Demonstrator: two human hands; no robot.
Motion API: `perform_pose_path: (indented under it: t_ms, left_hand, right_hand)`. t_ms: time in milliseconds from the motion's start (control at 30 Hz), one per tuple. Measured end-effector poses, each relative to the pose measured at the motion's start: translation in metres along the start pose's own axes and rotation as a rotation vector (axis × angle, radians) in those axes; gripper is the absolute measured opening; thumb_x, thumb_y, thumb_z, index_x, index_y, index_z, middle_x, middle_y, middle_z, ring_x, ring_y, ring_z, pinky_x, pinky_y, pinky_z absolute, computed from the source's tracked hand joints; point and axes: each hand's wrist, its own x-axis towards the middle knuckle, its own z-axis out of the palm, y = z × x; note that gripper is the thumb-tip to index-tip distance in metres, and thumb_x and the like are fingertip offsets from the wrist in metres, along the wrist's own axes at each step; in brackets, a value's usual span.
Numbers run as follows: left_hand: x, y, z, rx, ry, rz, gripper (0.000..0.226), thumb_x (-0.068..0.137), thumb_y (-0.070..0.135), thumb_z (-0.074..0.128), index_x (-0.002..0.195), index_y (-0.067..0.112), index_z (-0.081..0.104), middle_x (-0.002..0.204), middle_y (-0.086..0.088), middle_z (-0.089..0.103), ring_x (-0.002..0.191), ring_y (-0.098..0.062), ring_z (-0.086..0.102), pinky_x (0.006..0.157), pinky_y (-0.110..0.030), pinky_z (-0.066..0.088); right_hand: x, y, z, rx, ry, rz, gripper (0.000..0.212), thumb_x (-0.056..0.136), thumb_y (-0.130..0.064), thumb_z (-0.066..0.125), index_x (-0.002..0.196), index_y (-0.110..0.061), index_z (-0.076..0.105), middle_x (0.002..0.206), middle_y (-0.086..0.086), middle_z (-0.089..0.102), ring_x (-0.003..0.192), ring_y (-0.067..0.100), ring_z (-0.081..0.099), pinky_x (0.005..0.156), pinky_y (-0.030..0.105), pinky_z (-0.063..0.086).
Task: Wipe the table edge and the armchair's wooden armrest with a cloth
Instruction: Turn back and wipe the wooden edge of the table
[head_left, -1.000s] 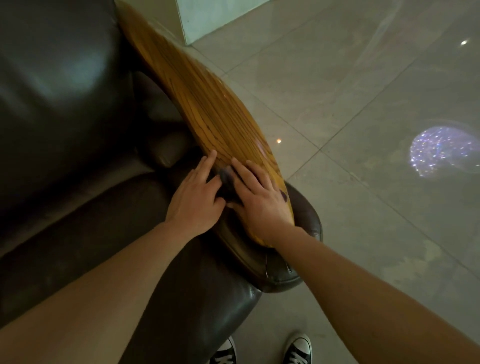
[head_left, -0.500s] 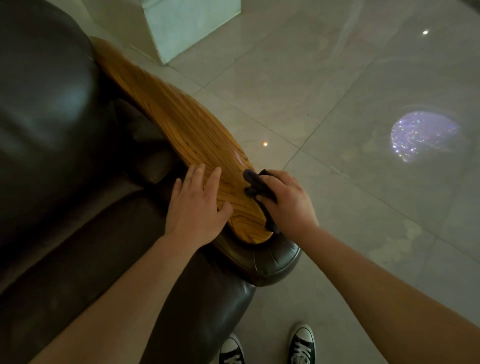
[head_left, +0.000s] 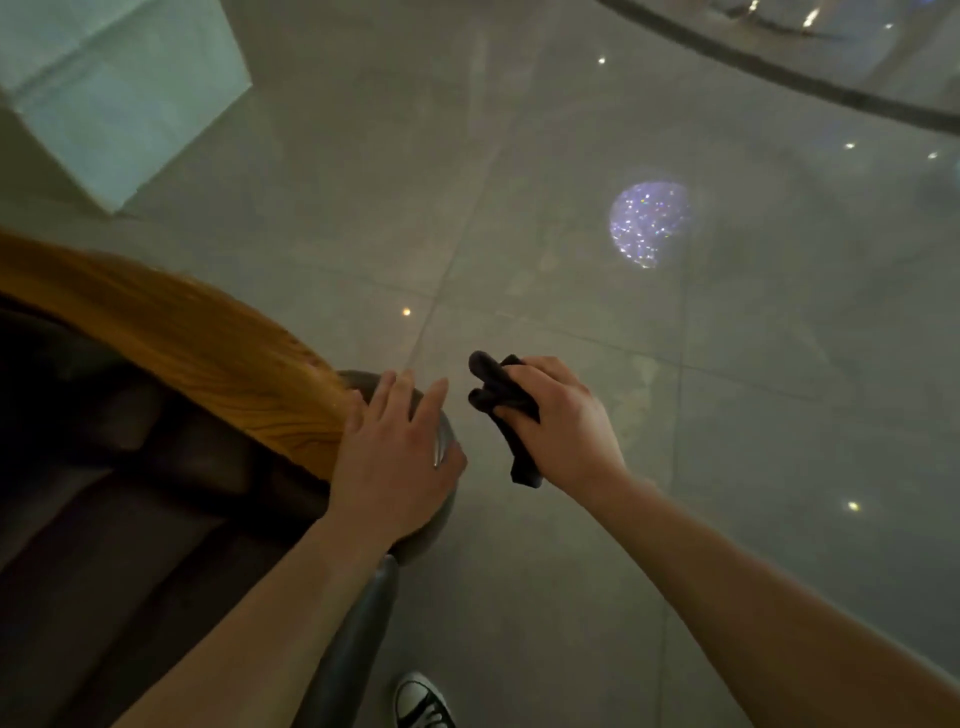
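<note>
The armchair's wooden armrest (head_left: 197, 353) runs from the left edge toward the centre, orange-brown and blurred. My left hand (head_left: 395, 457) lies flat with fingers spread on its near end, over the dark leather arm front (head_left: 441, 514). My right hand (head_left: 561, 421) is off the chair, above the floor to the right, closed around a dark crumpled cloth (head_left: 501, 400) whose ends stick out above and below the fist. No table is in view.
The dark leather armchair seat (head_left: 104, 519) fills the lower left. A pale block-shaped pillar base (head_left: 114, 88) stands at the upper left. Grey floor tiles (head_left: 571, 571) lie to the right, with a sparkling light reflection (head_left: 649, 223). One sneaker (head_left: 421, 701) shows at the bottom.
My right hand has lifted the cloth off the armrest's end and moved it right, clear of the chair. The left hand slid to the armrest's tip. The view swung to the right.
</note>
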Motion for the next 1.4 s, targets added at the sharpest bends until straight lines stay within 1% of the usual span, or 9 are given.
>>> perform_pose_path:
  t_ms: [267,400,600,733,867,933,1100,1233,1400]
  left_hand:
    - [-0.015,0.128,0.026,0.017,-0.075,0.163,0.069,0.094,0.053,0.038,0.154,0.024,0.022,0.162,-0.015,0.023,0.151,-0.032,0.012,0.120,-0.055,0.014]
    - [-0.031,0.196,0.036,0.012,-0.115,0.243,0.070,0.093,0.052,0.040,0.154,0.024,0.022,0.162,-0.015,0.023,0.150,-0.033,0.014,0.119,-0.054,0.014]
    - [-0.056,0.294,0.049,0.007,-0.153,0.391,0.078,0.085,0.062,0.017,0.154,0.027,0.017,0.163,-0.012,0.019,0.151,-0.029,0.009,0.120,-0.052,0.008]
    - [-0.075,0.354,0.058,-0.022,-0.148,0.469,0.079,0.084,0.063,0.018,0.155,0.029,0.016,0.165,-0.010,0.016,0.152,-0.027,0.004,0.121,-0.052,0.005]
    - [-0.095,0.409,0.067,-0.056,-0.162,0.539,0.079,0.084,0.063,0.019,0.156,0.030,0.016,0.165,-0.009,0.015,0.153,-0.024,0.003,0.120,-0.050,0.003]
    - [-0.105,0.433,0.071,-0.078,-0.168,0.565,0.077,0.085,0.060,0.023,0.156,0.030,0.018,0.165,-0.009,0.016,0.152,-0.024,0.004,0.120,-0.049,0.002]
    - [-0.120,0.477,0.087,-0.054,-0.252,0.693,0.076,0.086,0.056,0.028,0.156,0.030,0.015,0.166,-0.010,0.014,0.152,-0.025,0.003,0.120,-0.049,-0.001]
    - [-0.112,0.519,0.109,-0.022,-0.279,0.808,0.075,0.088,0.058,0.026,0.156,0.029,0.015,0.166,-0.011,0.013,0.152,-0.026,0.005,0.121,-0.050,0.002]
    - [-0.127,0.575,0.137,-0.013,-0.310,0.953,0.073,0.093,0.054,0.038,0.157,0.028,0.014,0.165,-0.013,0.013,0.152,-0.028,0.006,0.120,-0.052,0.004]
  right_hand:
    - [-0.097,0.076,-0.087,-0.061,0.062,0.153,0.032,0.089,-0.031,0.069,0.119,-0.022,0.067,0.120,-0.002,0.062,0.106,0.023,0.059,0.087,0.038,0.049]
    - [-0.151,0.107,-0.136,-0.055,0.147,0.236,0.032,0.088,-0.029,0.069,0.119,-0.021,0.066,0.120,-0.002,0.062,0.105,0.023,0.059,0.087,0.039,0.049]
    - [-0.233,0.153,-0.198,-0.066,0.266,0.363,0.030,0.090,-0.030,0.067,0.118,-0.022,0.066,0.121,-0.003,0.061,0.106,0.021,0.058,0.088,0.036,0.048]
    - [-0.286,0.182,-0.236,-0.086,0.327,0.437,0.030,0.090,-0.037,0.065,0.116,-0.023,0.066,0.117,-0.003,0.061,0.103,0.021,0.058,0.086,0.035,0.047]
    - [-0.338,0.203,-0.265,-0.146,0.331,0.516,0.031,0.089,-0.035,0.066,0.118,-0.023,0.066,0.120,-0.002,0.061,0.105,0.022,0.057,0.087,0.033,0.045]
    - [-0.360,0.211,-0.277,-0.172,0.327,0.551,0.032,0.088,-0.032,0.067,0.119,-0.022,0.066,0.120,-0.001,0.062,0.106,0.024,0.057,0.088,0.035,0.046]
    - [-0.404,0.230,-0.299,-0.195,0.397,0.698,0.033,0.089,-0.031,0.067,0.120,-0.021,0.066,0.122,0.002,0.062,0.109,0.026,0.058,0.092,0.035,0.046]
    - [-0.436,0.247,-0.315,-0.236,0.422,0.811,0.033,0.090,-0.029,0.066,0.123,-0.022,0.064,0.126,0.001,0.060,0.112,0.024,0.057,0.095,0.034,0.047]
    - [-0.487,0.270,-0.337,-0.265,0.504,0.945,0.033,0.090,-0.025,0.067,0.123,-0.024,0.064,0.126,0.000,0.061,0.110,0.021,0.057,0.095,0.031,0.046]
